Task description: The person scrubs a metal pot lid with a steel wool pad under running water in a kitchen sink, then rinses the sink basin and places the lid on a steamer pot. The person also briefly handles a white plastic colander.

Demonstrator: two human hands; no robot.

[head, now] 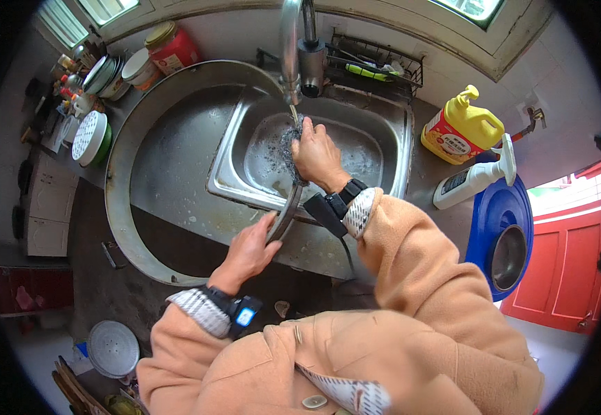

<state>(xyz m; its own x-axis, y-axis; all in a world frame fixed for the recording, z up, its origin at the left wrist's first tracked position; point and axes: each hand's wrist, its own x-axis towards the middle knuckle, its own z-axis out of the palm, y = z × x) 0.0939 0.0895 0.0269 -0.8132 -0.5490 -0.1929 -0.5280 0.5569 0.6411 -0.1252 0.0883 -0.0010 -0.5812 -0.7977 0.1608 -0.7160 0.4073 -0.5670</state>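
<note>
A large metal ring [118, 176], like the wall of a steamer, lies tilted over the counter's front edge and the left part of the stainless steel sink [399, 176]. My left hand [248, 251] grips the ring's near right part. Over the sink basin my right hand [318, 155] presses a steel wool scourer [291, 145] against the ring's band. Above that hand stands the metal faucet [290, 57], and a thin stream of water [294, 113] falls from its spout onto the scourer. Droplets or suds spot the basin.
A yellow pump bottle [461, 127], a white spray bottle [471, 181] and a blue plastic lid or basin [502, 207] with a metal bowl [509, 257] stand right. A black wire rack [414, 70] is behind the sink. Jars, stacked dishes and a green-white colander [90, 139] line the left.
</note>
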